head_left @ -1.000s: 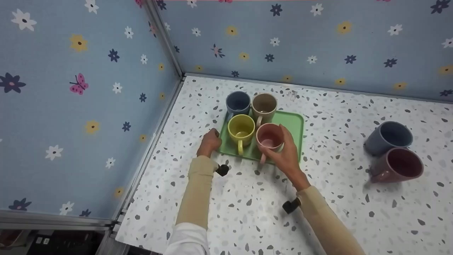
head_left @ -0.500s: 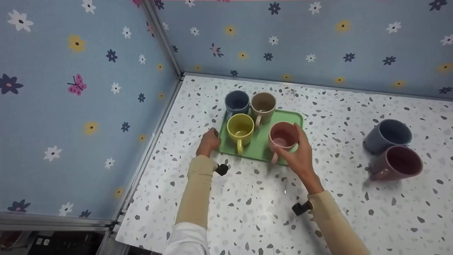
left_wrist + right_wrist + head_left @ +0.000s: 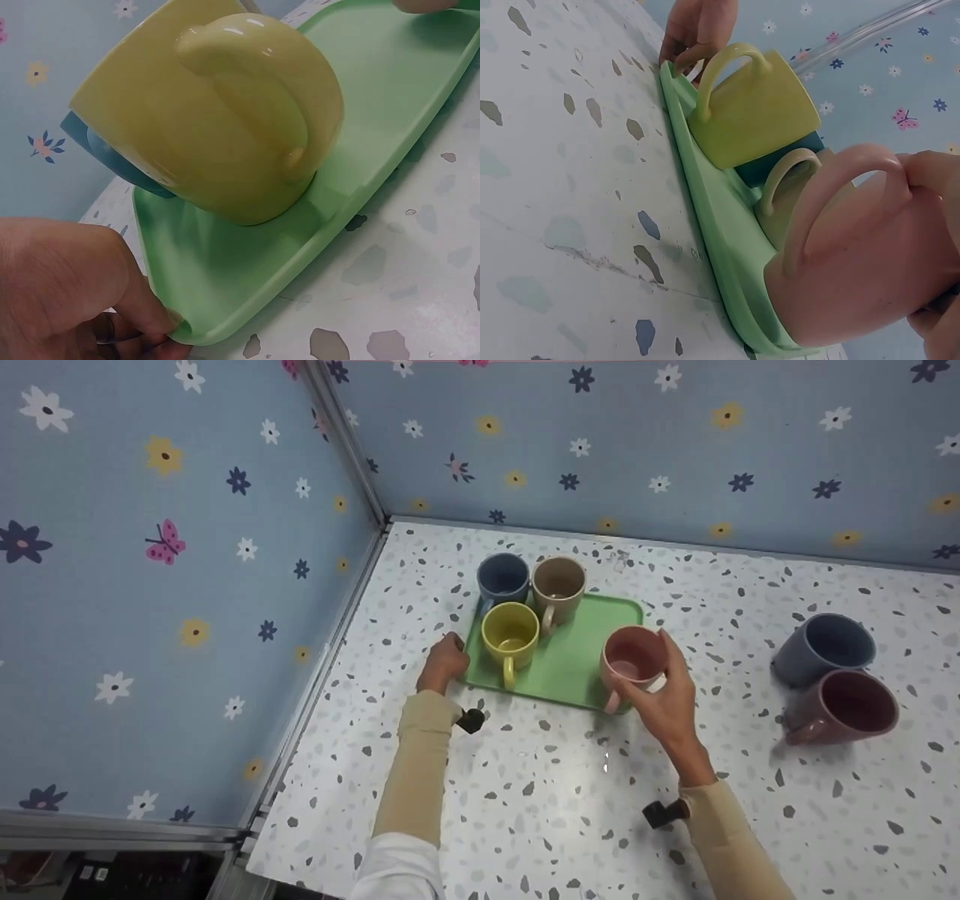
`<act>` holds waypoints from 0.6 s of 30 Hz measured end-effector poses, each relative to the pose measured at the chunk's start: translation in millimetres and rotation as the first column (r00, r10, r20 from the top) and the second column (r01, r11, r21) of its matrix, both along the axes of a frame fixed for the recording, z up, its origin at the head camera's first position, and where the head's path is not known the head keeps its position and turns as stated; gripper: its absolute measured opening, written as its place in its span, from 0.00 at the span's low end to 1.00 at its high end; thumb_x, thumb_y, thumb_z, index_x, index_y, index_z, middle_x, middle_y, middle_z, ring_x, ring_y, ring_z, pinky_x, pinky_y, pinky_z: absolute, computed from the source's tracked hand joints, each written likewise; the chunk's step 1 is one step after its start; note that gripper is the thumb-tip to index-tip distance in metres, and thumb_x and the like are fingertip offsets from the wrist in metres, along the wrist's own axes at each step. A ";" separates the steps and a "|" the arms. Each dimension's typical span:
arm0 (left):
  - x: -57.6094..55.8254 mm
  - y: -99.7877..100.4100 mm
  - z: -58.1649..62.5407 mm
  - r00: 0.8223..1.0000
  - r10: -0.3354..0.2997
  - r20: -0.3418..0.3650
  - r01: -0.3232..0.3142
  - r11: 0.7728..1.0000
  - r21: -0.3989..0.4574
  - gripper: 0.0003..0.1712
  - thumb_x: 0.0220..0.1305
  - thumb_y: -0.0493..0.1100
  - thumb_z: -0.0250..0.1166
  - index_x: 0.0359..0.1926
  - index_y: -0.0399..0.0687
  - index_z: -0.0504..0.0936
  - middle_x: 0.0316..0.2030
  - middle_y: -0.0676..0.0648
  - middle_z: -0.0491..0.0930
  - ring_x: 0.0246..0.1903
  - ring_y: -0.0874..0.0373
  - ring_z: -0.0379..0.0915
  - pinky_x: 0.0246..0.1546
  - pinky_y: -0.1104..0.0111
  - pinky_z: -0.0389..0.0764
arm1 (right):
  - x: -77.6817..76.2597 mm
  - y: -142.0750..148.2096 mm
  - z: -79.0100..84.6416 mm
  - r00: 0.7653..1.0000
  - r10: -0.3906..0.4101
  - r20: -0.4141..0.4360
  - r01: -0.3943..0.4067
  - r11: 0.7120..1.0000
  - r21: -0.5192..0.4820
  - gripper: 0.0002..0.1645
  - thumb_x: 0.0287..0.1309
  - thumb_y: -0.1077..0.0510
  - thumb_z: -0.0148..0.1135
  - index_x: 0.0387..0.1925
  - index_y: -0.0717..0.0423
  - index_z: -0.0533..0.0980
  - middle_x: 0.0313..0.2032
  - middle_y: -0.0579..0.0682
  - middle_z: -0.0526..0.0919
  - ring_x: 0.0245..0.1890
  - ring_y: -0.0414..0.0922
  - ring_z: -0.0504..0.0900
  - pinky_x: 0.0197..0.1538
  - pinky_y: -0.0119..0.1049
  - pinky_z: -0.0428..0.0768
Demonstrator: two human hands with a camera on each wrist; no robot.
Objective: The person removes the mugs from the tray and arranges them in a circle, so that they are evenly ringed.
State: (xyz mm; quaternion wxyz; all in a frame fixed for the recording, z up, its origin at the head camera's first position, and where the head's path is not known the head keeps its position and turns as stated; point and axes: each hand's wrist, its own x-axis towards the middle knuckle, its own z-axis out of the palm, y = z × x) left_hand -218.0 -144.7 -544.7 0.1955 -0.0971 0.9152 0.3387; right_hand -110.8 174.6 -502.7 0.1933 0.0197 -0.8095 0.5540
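Observation:
In the head view a green tray [image 3: 581, 660] lies on the speckled table, with a blue mug [image 3: 502, 577], a beige mug [image 3: 559, 581] and a yellow mug [image 3: 510, 634] grouped on its left part. My left hand [image 3: 445, 660] pinches the tray's near left corner; in the left wrist view its thumb [image 3: 154, 307] lies over the rim. With thumb and fingers spread round its sides, my right hand [image 3: 670, 697] grips a pink mug [image 3: 631, 656] at the tray's near right corner. The pink mug's handle [image 3: 840, 187] points toward me, and its base appears close over the tray.
Off to the right on the table stand a second blue mug [image 3: 806, 656] and a mauve mug [image 3: 825, 716], close together. Flowered blue panels [image 3: 645, 450] rise behind and on the left, with metal framing [image 3: 352, 450] at their corner.
My right hand has carried the pink mug rightward, from beside the yellow mug to the tray's right end. The left hand and the other mugs have stayed in place.

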 end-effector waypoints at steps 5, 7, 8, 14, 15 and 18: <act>0.6 0.6 -0.4 1.000 -0.002 -0.010 0.002 1.000 -0.004 0.17 0.58 0.34 0.47 0.49 0.37 0.70 0.45 0.38 0.74 0.44 0.48 0.68 0.48 0.57 0.71 | 7.4 9.4 -1.5 0.999 -0.025 0.024 0.025 1.000 -0.007 0.56 0.38 0.66 0.77 0.68 0.69 0.56 0.61 0.68 0.68 0.61 0.62 0.69 0.63 0.58 0.65; 0.6 0.8 -1.2 1.000 -0.001 -0.018 0.001 1.000 -0.004 0.16 0.58 0.34 0.47 0.48 0.37 0.70 0.45 0.38 0.74 0.43 0.48 0.68 0.48 0.57 0.71 | 9.6 13.4 -2.1 0.998 -0.038 0.042 0.039 0.999 -0.007 0.57 0.38 0.66 0.77 0.69 0.67 0.56 0.62 0.67 0.68 0.61 0.63 0.69 0.63 0.58 0.65; 0.5 0.9 -1.6 1.000 0.000 -0.024 0.000 1.000 -0.005 0.16 0.57 0.34 0.48 0.47 0.37 0.70 0.45 0.38 0.74 0.44 0.48 0.68 0.48 0.57 0.71 | 10.8 15.7 -1.8 0.998 -0.046 0.046 0.046 0.999 -0.005 0.57 0.37 0.67 0.77 0.69 0.67 0.56 0.61 0.67 0.69 0.61 0.62 0.69 0.63 0.58 0.65; 0.0 0.5 -2.8 1.000 0.000 -0.031 0.000 1.000 0.000 0.17 0.56 0.34 0.48 0.48 0.38 0.70 0.47 0.37 0.75 0.46 0.46 0.70 0.50 0.57 0.72 | 14.2 29.2 -4.5 0.992 -0.104 0.070 0.105 0.994 -0.008 0.57 0.37 0.67 0.77 0.69 0.65 0.56 0.62 0.66 0.69 0.61 0.61 0.68 0.64 0.56 0.64; 0.0 0.3 -2.9 1.000 0.000 -0.030 0.000 1.000 -0.002 0.17 0.56 0.34 0.48 0.48 0.38 0.70 0.47 0.37 0.75 0.46 0.46 0.70 0.50 0.57 0.72 | 14.9 31.2 -4.9 0.991 -0.114 0.072 0.115 0.993 -0.006 0.57 0.37 0.67 0.77 0.69 0.64 0.56 0.62 0.65 0.68 0.61 0.61 0.68 0.64 0.55 0.65; -0.1 0.2 -3.0 1.000 -0.002 -0.025 0.002 1.000 0.003 0.16 0.57 0.34 0.48 0.47 0.39 0.70 0.45 0.38 0.74 0.44 0.47 0.69 0.48 0.58 0.71 | 17.6 36.6 -4.5 0.986 -0.149 0.073 0.148 0.989 0.009 0.56 0.38 0.67 0.76 0.69 0.63 0.57 0.62 0.64 0.69 0.60 0.60 0.70 0.63 0.53 0.67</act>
